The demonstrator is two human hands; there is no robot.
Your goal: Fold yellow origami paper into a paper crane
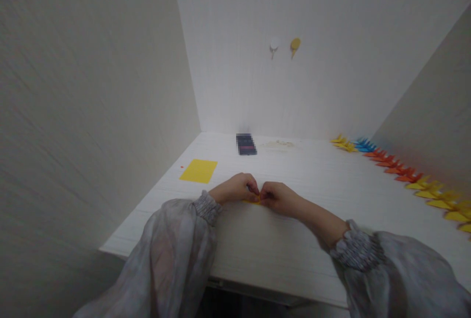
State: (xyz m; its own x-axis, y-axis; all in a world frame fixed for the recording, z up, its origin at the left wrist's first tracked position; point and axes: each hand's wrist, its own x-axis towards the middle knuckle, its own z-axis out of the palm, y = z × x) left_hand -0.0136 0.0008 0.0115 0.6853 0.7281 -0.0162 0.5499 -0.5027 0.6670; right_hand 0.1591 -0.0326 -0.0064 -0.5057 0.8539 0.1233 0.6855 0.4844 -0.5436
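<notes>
Head view: left hand (239, 187), right hand (278, 196) pinching yellow paper (253, 202), mostly hidden, shape unclear.

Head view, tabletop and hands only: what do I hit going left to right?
Yellow square sheet → left hand → small yellow piece at the fingertips → right hand → far yellow folded pieces → blue folded pieces → orange folded pieces → near yellow folded pieces.
</notes>
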